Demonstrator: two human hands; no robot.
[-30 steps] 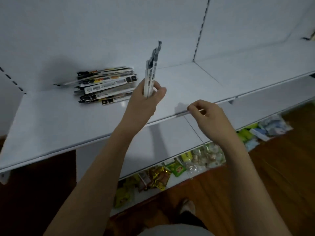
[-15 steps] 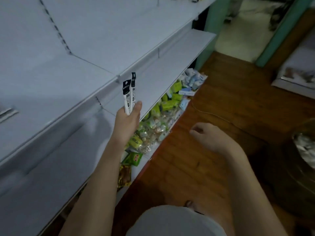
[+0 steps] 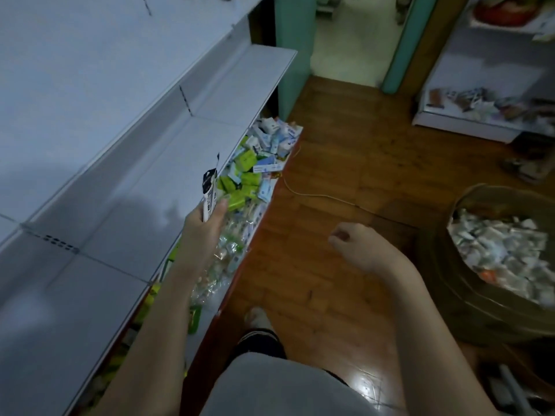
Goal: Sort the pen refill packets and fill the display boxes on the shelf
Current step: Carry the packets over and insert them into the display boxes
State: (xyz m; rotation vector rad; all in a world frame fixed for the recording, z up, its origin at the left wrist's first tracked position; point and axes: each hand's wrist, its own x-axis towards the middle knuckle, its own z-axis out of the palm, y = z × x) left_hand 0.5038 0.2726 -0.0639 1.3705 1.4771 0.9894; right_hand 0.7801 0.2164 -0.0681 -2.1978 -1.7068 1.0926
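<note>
My left hand (image 3: 204, 229) grips a few narrow pen refill packets (image 3: 210, 190), white with black tops, held upright in front of the edge of the white shelf (image 3: 126, 187). My right hand (image 3: 357, 247) hangs over the wooden floor with its fingers loosely curled and nothing in it. To the right stands a round brown basket (image 3: 444, 283) piled with small white and grey packets (image 3: 504, 250). No display boxes are in view.
The lowest shelf tier holds green, white and blue small packages (image 3: 255, 166). A thin cord (image 3: 318, 195) lies on the wooden floor. A doorway (image 3: 351, 40) opens at the back. Another white shelf (image 3: 468, 121) with goods stands at the right.
My view has swung right, away from the stack of packets on the shelf. My left hand has lowered with its packets. My right hand left the shelf edge and moved toward the basket.
</note>
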